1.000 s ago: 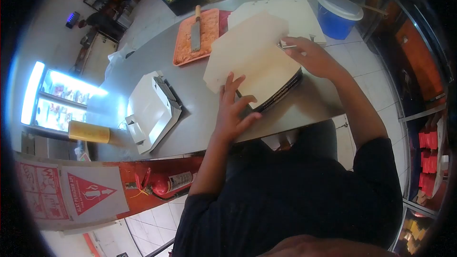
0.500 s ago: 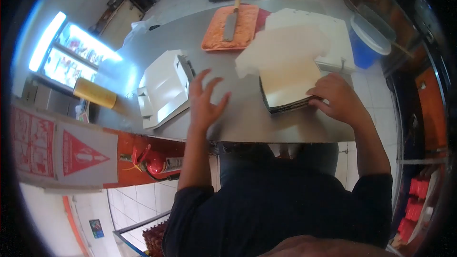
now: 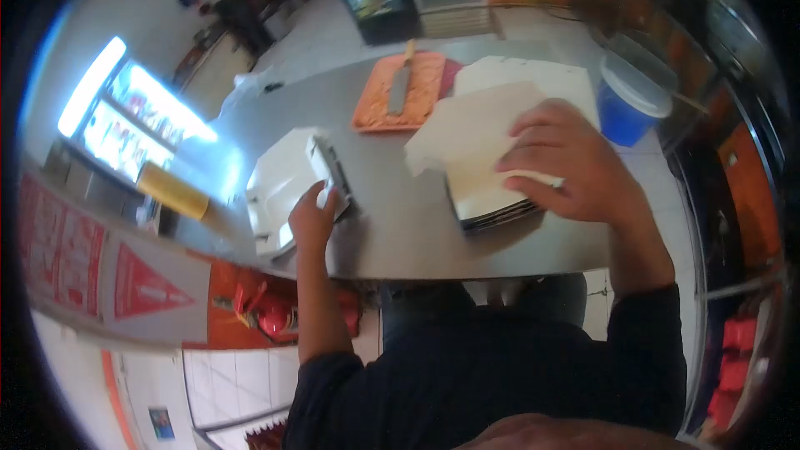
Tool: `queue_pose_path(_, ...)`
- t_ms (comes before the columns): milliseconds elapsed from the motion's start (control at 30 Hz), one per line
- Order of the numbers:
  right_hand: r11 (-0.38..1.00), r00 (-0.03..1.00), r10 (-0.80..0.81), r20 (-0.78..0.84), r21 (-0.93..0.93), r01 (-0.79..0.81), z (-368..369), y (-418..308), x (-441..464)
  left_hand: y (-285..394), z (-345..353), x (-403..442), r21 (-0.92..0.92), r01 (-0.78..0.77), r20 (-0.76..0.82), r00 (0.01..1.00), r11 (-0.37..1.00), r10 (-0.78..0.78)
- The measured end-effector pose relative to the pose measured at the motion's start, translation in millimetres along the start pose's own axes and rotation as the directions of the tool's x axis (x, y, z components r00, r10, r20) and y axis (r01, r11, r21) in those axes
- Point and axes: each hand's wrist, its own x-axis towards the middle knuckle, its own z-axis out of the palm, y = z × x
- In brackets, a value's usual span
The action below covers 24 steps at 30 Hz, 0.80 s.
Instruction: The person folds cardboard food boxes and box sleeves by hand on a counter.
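My right hand (image 3: 575,168), fingers loosely spread and thumb apart, is over the stack of flat cardboard (image 3: 482,187) on the metal table (image 3: 400,229). Well left of that stack lies the part-folded white box (image 3: 282,179); my left hand (image 3: 314,221) is at its edge, fingers drawn narrow, though I can't tell whether they grip. Beyond the stack, leftward, sits the orange tray (image 3: 385,127), a knife (image 3: 398,93) across it.

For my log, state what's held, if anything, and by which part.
The left hand seems to pinch the white box by its right side. Whether the right hand, over the cardboard stack, grips anything cannot be told.
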Motion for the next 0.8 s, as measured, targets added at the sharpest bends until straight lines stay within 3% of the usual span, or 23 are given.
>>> queue_pose_path(33, 0.999, 0.998, -0.053, -0.018, 0.012, 0.053, 1.5, -3.7, 3.3, 2.4, 3.4, -0.4, 0.012, -0.033, -0.042, 0.999, 0.999, 0.033)
queue_pose_path(100, 0.987, 0.989, -0.12, -0.09, 0.095, 0.128, 8.0, -9.4, 10.1, 5.5, 3.4, 2.0, -0.018, 0.086, 0.179, 0.981, 0.996, -0.082)
queue_pose_path(167, 0.975, 0.987, -0.143, -0.073, 0.16, 0.153, 10.0, -16.4, 16.4, -0.6, 8.0, 8.1, -0.053, 0.165, 0.169, 0.973, 0.985, -0.154)
queue_pose_path(333, 0.955, 0.969, -0.228, -0.099, 0.169, 0.242, 8.0, -26.8, 29.0, -18.4, 1.8, 18.5, -0.101, 0.11, 0.029, 0.994, 0.989, -0.107)
queue_pose_path(400, 0.941, 0.952, -0.276, -0.134, 0.162, 0.296, 5.8, -28.0, 32.7, -21.5, -8.0, 22.3, -0.277, 0.177, 0.049, 0.984, 0.944, -0.17)
queue_pose_path(433, 0.935, 0.946, -0.279, -0.165, 0.177, 0.307, 5.8, -28.6, 34.2, -19.0, -13.7, 24.6, -0.362, 0.211, 0.067, 0.977, 0.908, -0.201)
queue_pose_path(467, 0.929, 0.94, -0.281, -0.194, 0.189, 0.317, 5.3, -29.1, 35.5, -15.5, -16.8, 28.1, -0.521, 0.394, 0.192, 0.919, 0.757, -0.346)
queue_pose_path(567, 0.921, 0.93, -0.243, -0.276, 0.236, 0.311, 1.7, -28.9, 34.2, -6.8, -35.7, 34.8, -0.748, 0.501, 0.284, 0.834, 0.436, -0.472)
queue_pose_path(700, 0.922, 0.916, -0.227, -0.33, 0.23, 0.311, -4.6, -22.1, 35.9, -38.1, -58.0, 47.5, -0.854, 0.347, 0.093, 0.834, 0.387, -0.543)
queue_pose_path(767, 0.931, 0.911, -0.211, -0.355, 0.21, 0.298, -9.7, -17.6, 37.3, -37.4, -73.5, 54.5, -0.932, 0.246, 0.04, 0.798, 0.265, -0.601)
queue_pose_path(800, 0.935, 0.907, -0.206, -0.367, 0.201, 0.293, -12.6, -14.8, 38.2, -46.3, -76.8, 59.7, -0.934, 0.169, -0.053, 0.807, 0.315, -0.588)
